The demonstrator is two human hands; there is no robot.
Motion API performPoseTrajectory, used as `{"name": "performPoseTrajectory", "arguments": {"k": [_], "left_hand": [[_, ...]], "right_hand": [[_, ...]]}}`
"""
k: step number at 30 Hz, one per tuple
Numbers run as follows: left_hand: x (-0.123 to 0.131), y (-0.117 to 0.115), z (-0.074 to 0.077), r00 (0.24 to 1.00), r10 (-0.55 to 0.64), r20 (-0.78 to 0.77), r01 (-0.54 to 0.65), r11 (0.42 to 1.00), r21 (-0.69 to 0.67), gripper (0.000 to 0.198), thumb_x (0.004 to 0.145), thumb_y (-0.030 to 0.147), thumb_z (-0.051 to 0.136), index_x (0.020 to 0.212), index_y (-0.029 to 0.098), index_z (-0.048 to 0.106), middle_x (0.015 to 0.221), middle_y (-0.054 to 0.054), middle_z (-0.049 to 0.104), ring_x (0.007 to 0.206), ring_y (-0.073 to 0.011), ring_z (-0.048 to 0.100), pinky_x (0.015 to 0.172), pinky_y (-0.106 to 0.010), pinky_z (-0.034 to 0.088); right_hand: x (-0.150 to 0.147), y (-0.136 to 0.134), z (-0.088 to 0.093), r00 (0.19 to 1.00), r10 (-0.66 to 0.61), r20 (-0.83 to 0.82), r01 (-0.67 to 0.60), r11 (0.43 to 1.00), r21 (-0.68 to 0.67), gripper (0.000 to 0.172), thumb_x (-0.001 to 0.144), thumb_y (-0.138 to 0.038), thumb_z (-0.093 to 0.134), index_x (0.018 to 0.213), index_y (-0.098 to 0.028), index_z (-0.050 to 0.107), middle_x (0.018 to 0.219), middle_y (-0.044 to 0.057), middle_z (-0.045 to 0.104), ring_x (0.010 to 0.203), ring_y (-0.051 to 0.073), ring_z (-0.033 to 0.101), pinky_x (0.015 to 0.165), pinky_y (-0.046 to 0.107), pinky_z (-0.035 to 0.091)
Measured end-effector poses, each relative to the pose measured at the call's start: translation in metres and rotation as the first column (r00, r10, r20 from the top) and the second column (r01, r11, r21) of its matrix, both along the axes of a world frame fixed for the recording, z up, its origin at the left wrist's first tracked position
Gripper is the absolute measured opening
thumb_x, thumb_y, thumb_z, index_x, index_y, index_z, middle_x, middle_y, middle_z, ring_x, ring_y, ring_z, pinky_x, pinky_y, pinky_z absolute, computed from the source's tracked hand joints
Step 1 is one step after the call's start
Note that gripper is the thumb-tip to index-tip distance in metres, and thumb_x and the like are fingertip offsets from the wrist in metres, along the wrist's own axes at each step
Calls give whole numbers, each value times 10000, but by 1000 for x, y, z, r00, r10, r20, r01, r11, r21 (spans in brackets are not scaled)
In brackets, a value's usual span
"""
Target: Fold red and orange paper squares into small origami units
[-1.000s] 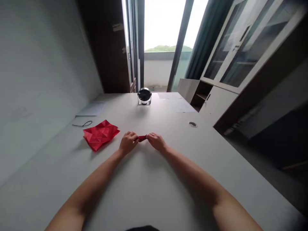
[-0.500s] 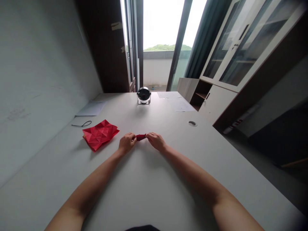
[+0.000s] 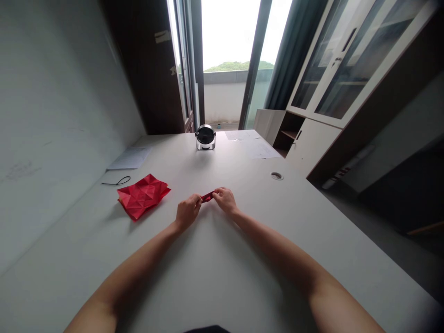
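Between my two hands is a small piece of folded red paper point(image 3: 207, 197), tilted with its right end farther from me. My left hand point(image 3: 188, 211) pinches its left end, and my right hand point(image 3: 225, 200) grips its right end. Fingers cover both ends of the strip, so its full shape is hidden. To the left of my left hand lies a larger red paper point(image 3: 144, 196) creased into triangular facets, apparently in more than one layer.
The white table point(image 3: 215, 273) meets a wall on the left. A black cable loop point(image 3: 118, 181) and white sheets point(image 3: 130, 158) lie at the left. A round metal-framed device point(image 3: 205, 137) stands at the back. A cable hole point(image 3: 276, 175) is at the right.
The small folded paper has tilted, its right end now farther away. My left hand has moved slightly right and nearer to me. The creased red paper stays on the table.
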State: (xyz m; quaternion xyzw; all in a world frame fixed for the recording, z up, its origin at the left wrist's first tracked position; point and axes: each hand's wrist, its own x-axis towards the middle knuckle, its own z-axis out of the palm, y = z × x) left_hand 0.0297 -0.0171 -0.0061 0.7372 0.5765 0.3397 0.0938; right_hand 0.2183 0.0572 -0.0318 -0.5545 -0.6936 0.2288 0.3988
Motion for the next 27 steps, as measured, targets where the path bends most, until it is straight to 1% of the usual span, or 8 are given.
{"name": "performPoseTrajectory", "arguments": {"k": [3,5,8,10,16,18,23,27], "left_hand": [[3,3,-6,980,-25,198,45,995,-94,152,926,340,540,933,254,664,932,-44,730,724,-196,637,677,-286,393],[2,8,-10,918,-32,396,98,984,-148,155,892,371,580,894,244,669,1018,-54,733,792,-207,657,719,-294,429],[-4,17,-13,752,-32,658,200,963,-181,207,852,403,612,816,205,657,1150,-82,702,938,-218,658,831,-318,466],[-8,22,-13,626,-15,780,264,945,-193,232,833,417,626,798,187,638,1105,-90,702,982,-222,649,882,-333,470],[-18,24,-6,315,80,946,405,890,-211,206,792,374,629,766,189,541,875,-40,676,864,-183,651,857,-358,512],[-20,23,-4,302,85,949,421,882,-213,188,795,358,592,752,193,514,927,-48,688,885,-181,653,868,-370,517],[-29,20,4,380,19,925,423,886,-192,194,817,343,490,696,200,442,1200,-76,672,1075,-226,630,916,-410,508],[-33,16,9,438,-29,898,400,901,-166,218,844,352,443,682,207,427,1130,-94,686,1041,-246,629,898,-434,500]], "right_hand": [[4,4,-2,995,2,-96,2,999,37,124,819,-289,604,796,-233,712,955,47,676,959,223,588,889,357,450],[5,6,-4,983,23,-182,-11,998,66,136,821,-316,597,809,-228,700,987,50,667,965,222,591,878,359,467],[5,10,-5,937,80,-339,-54,995,86,187,830,-367,585,854,-216,692,1027,63,653,966,217,601,840,353,497],[4,11,-5,889,108,-445,-81,993,80,217,828,-395,585,868,-205,681,1027,69,657,958,213,608,822,348,509],[7,8,6,676,143,-723,-231,973,-24,235,820,-422,610,895,-201,632,918,42,703,870,186,656,769,330,527],[9,6,11,612,125,-781,-255,966,-46,246,811,-430,637,904,-203,618,905,34,703,822,172,669,746,317,534],[12,5,18,496,60,-866,-300,948,-106,321,788,-466,696,913,-216,537,830,11,691,705,161,693,685,302,557],[7,-1,19,460,12,-888,-325,933,-155,351,795,-468,701,933,-225,488,836,1,685,653,158,705,575,251,535]]}}
